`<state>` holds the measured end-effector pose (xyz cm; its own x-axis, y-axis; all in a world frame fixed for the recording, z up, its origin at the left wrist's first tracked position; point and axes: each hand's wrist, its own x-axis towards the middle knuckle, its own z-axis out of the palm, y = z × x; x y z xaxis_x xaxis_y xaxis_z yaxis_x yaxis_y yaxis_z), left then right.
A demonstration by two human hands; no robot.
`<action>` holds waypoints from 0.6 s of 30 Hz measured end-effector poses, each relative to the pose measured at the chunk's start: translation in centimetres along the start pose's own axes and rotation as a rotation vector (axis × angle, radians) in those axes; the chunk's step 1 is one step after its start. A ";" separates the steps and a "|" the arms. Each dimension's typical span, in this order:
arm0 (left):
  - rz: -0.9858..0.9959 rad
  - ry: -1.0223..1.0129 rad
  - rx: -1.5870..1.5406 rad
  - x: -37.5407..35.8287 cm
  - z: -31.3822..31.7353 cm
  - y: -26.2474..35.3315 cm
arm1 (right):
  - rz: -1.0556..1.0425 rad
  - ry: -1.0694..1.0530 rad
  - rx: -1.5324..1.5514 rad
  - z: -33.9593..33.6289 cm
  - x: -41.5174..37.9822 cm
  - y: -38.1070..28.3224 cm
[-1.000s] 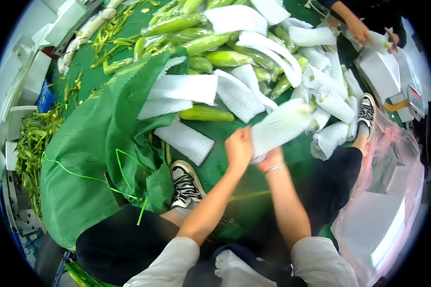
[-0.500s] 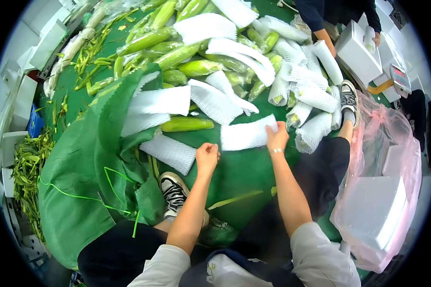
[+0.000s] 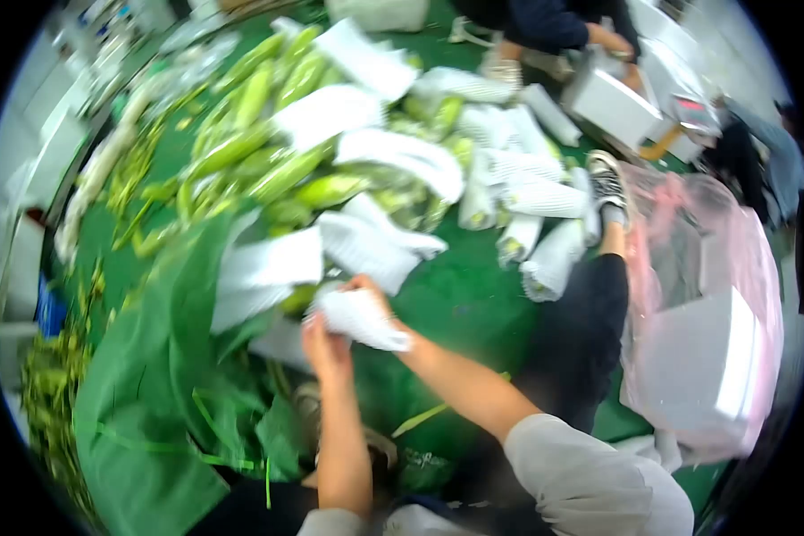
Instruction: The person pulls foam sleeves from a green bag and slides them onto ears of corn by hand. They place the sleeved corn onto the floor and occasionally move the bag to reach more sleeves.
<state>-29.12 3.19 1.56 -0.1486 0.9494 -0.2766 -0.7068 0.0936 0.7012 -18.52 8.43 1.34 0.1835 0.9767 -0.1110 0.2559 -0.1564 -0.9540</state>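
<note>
A white foam net sleeve (image 3: 364,320) is held between my two hands, low over the green floor. My left hand (image 3: 329,347) grips its left end, fingers closed and pointing up. From behind its upper edge my right hand (image 3: 366,288) holds it, with most of the fingers hidden by the foam. Just beyond my hands, the green end of a corn ear (image 3: 298,298) shows under other flat foam sleeves (image 3: 366,250). Another foam sleeve (image 3: 281,343) lies left of my left hand, partly covered by it.
A heap of film-wrapped corn ears (image 3: 255,161) spreads ahead. Several sleeved ears (image 3: 538,195) lie to its right. A green sack (image 3: 152,384) slumps at my left; a pink plastic bag (image 3: 639,393) holding white foam boxes stands at right. Another person's hand (image 3: 609,40) is over a white box (image 3: 612,107).
My right hand has carried the foam sleeve left to my left hand, which now grips it too. The corn ear nearest me is now mostly hidden. The view has shifted.
</note>
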 end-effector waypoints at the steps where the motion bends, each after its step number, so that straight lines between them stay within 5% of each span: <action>1: 0.059 0.087 0.031 0.9 -0.3 0.4 | 0.038 0.025 0.059 0.2 1.5 -1.0; 2: 0.120 0.126 0.034 2.1 0.6 1.0 | 0.348 -0.148 0.550 0.1 3.5 -2.1; 3: 0.190 0.182 0.041 2.8 1.0 1.3 | 0.325 -0.239 0.648 -0.1 4.9 -2.4; 5: 0.300 0.296 0.122 4.8 0.6 -1.5 | 0.142 -0.266 -0.131 -1.1 6.6 -2.9; 8: 0.375 0.520 0.410 8.0 0.0 -4.9 | -0.124 -0.174 -0.562 -1.3 5.6 -0.9; 11: 0.197 0.396 0.729 8.7 -0.3 -6.1 | -0.041 -0.315 -0.432 -2.2 3.4 0.0; 15: 0.149 0.071 1.104 3.0 0.7 -4.2 | -0.135 -0.384 -0.195 -6.8 -4.0 -6.8; 18: 0.043 -0.091 1.063 -4.3 2.6 -1.2 | -0.201 -0.349 -0.212 -8.7 -8.1 -9.7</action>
<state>-25.85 -0.22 3.62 -0.0753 0.9728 -0.2188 0.2705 0.2312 0.9346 -14.27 0.80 13.95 -0.2111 0.9761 -0.0510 0.4487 0.0504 -0.8923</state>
